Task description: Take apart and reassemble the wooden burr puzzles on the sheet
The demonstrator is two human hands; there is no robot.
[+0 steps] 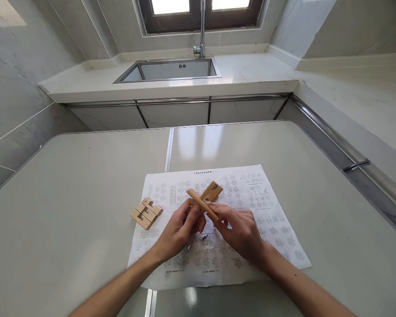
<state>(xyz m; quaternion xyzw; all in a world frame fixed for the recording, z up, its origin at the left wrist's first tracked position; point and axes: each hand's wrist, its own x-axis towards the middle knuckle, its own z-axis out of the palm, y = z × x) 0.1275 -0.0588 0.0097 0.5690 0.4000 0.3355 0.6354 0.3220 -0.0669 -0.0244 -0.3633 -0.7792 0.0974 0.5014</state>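
My left hand (pixel 185 224) is closed around the lower end of a wooden puzzle piece (pixel 214 190) marked with a dark numeral. Across it lies a second wooden puzzle piece (pixel 198 200), slanting down to the right, with the fingers of my right hand (pixel 239 224) closed on its lower end. The two pieces cross and touch; whether they interlock I cannot tell. Beneath both hands is a printed sheet (pixel 270 193) covered in small line diagrams. Several notched wooden puzzle pieces (pixel 146 213) lie side by side at the sheet's left edge.
The sheet rests on a pale table (pixel 86 189) with a metal seam (pixel 169 149) down it. Beyond its far edge stands a white counter (pixel 244 70) with a sink (pixel 174 79) and a tap (pixel 202 44). Another counter (pixel 366 97) runs along the right.
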